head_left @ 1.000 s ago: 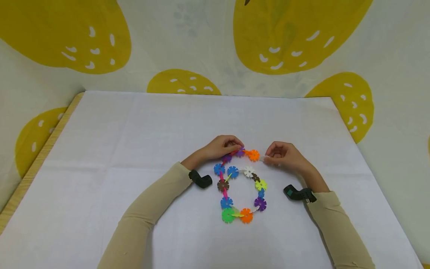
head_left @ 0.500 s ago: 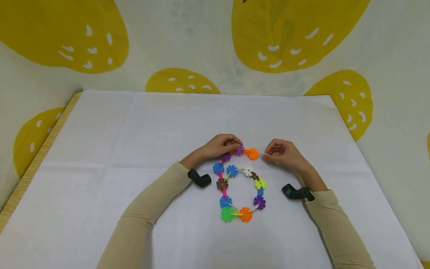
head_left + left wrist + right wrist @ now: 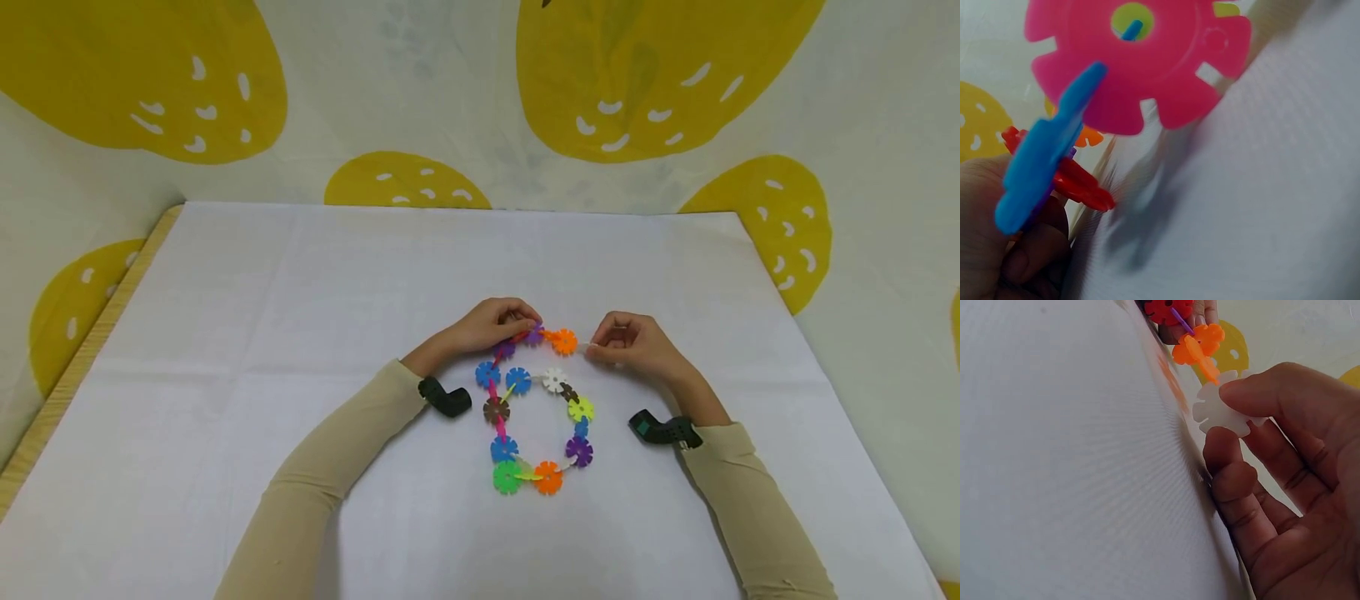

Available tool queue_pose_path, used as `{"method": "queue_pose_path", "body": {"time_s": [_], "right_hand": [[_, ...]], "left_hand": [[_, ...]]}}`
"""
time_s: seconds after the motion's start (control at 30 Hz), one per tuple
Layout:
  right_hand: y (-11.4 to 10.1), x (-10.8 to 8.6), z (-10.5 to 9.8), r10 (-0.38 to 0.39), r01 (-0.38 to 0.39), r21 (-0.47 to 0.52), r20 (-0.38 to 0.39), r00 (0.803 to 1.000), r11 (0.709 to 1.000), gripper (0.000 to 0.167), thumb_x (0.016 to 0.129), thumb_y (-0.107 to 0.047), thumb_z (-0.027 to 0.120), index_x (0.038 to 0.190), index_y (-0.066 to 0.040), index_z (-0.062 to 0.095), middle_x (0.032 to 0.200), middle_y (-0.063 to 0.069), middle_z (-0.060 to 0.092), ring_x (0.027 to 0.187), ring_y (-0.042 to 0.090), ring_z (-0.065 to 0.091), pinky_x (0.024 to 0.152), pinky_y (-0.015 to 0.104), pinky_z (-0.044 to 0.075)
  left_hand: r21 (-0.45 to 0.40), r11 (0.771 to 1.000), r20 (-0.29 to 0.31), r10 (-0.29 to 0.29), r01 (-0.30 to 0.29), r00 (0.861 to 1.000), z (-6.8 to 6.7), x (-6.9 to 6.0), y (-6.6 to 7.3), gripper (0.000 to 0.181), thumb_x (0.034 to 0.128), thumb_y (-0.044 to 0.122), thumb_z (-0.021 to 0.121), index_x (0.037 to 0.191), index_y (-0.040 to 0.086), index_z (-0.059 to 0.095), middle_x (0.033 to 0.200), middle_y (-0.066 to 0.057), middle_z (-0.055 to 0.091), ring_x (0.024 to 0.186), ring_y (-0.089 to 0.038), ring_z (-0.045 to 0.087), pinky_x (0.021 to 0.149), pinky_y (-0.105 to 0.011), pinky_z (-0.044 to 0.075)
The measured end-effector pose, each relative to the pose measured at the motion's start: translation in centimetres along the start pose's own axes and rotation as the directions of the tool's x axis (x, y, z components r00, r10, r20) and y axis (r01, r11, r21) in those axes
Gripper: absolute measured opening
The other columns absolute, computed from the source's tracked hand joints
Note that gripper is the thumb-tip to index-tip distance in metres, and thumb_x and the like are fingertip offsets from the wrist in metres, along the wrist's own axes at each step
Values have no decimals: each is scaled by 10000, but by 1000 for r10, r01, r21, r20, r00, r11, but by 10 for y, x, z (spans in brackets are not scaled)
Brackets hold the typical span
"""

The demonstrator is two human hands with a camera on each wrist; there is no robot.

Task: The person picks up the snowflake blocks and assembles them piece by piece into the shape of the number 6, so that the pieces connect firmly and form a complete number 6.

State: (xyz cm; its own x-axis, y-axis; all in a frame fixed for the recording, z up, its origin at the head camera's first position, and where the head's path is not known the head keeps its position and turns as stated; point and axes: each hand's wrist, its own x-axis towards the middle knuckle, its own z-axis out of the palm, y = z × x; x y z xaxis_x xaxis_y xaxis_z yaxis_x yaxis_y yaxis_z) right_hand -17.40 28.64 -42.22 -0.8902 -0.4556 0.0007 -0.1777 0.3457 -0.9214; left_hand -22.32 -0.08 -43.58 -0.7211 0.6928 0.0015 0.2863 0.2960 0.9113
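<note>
A chain of coloured notched interlocking discs lies on the white tabletop, with a closed loop below and an arm curving up and right. At the top, my left hand (image 3: 497,325) pinches the chain by a purple disc (image 3: 534,335), beside a red disc (image 3: 1085,184). An orange disc (image 3: 565,342) extends to the right from there. My right hand (image 3: 632,342) pinches a white disc (image 3: 1225,411) between thumb and fingers, its edge meeting an orange disc (image 3: 1200,353). In the left wrist view, a pink disc (image 3: 1172,75) and a blue disc (image 3: 1041,162) partly hide the left fingers.
The loop includes a brown disc (image 3: 496,411), a green disc (image 3: 507,477), a lower orange disc (image 3: 548,479) and a yellow disc (image 3: 581,409). A white cloth (image 3: 360,275) covers the table; its wooden edge (image 3: 82,350) shows at left. A patterned curtain (image 3: 450,92) hangs behind.
The white disc in my right hand has turned slightly to a more edge-on angle. Both hands otherwise keep nearly the same places, and the whole view has shifted a little.
</note>
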Motion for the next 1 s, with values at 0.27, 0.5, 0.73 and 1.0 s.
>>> {"method": "queue_pose_path", "body": {"time_s": [0.27, 0.5, 0.73, 1.0], "right_hand": [[-3, 0, 5, -7, 7, 4, -24, 1000, 1000, 122, 838, 47, 726, 903, 51, 623, 834, 7, 636, 666, 108, 589, 641, 178, 519], [0, 2, 9, 7, -6, 7, -101, 995, 1000, 127, 826, 55, 735, 890, 80, 629, 819, -11, 660, 672, 93, 620, 650, 181, 536], [2, 5, 10, -33, 38, 55, -97, 995, 998, 112, 831, 61, 726, 873, 107, 634, 805, 46, 692, 643, 111, 632, 618, 202, 542], [3, 7, 9, -74, 80, 73, -89, 993, 994, 94, 834, 67, 719, 863, 114, 643, 803, 122, 690, 633, 118, 628, 598, 203, 537]], "left_hand": [[8, 1000, 3, -12, 12, 1000, 1, 1, 0, 231, 998, 168, 570, 1164, 37, 663, 877, -53, 664, 667, -100, 530, 651, -195, 440], [6, 1000, -14, -19, 19, 1000, 1, -1, -1, 222, 995, 159, 576, 1152, 33, 670, 854, -53, 663, 654, -96, 514, 635, -198, 419], [-4, 999, -37, -34, 34, 999, 1, -1, 0, 220, 989, 152, 586, 1135, 17, 680, 879, -75, 684, 651, -89, 515, 624, -191, 413], [9, 998, -45, -69, 70, 997, 2, -1, 4, 218, 987, 157, 591, 1119, 12, 686, 890, -71, 676, 670, -92, 505, 618, -183, 413]]}}
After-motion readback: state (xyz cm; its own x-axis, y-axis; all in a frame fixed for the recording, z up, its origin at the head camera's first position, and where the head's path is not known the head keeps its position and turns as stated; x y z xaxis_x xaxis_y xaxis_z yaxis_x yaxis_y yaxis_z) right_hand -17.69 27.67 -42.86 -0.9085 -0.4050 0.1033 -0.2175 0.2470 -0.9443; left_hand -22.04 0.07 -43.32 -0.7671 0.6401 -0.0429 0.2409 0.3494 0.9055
